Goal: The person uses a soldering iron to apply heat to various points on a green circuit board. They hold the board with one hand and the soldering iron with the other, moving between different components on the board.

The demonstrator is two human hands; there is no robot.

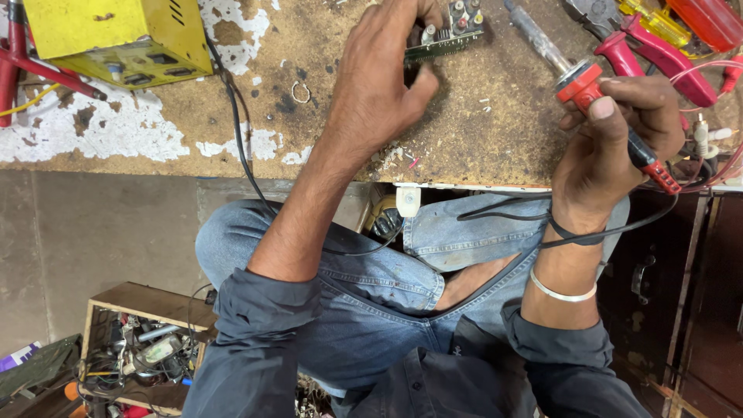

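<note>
Bench: worn brown worktop [480, 131] with flaking white paint is lying under both my hands; I am sitting at its edge, knees in jeans below.
Left hand: my left hand [383, 81] is reaching forward, fingers curled over the circuit board [449, 31], pinching its near edge.
Board: small green board with round components is sitting near the far edge of the bench; whether it is lifted or flat I cannot quite tell.
Right hand: my right hand [619, 143] is gripping the soldering iron [588, 85] by its red handle, fingers closed around it, metal tip pointing up-left toward the board, well short of it.
Cord: black cable is trailing from the iron across my lap.
Surroundings: yellow metal box [116, 35] is resting at far left; red-handled pliers [650, 50] are lying just beyond my right hand; a wooden crate [147, 340] of parts is standing on the floor.
</note>
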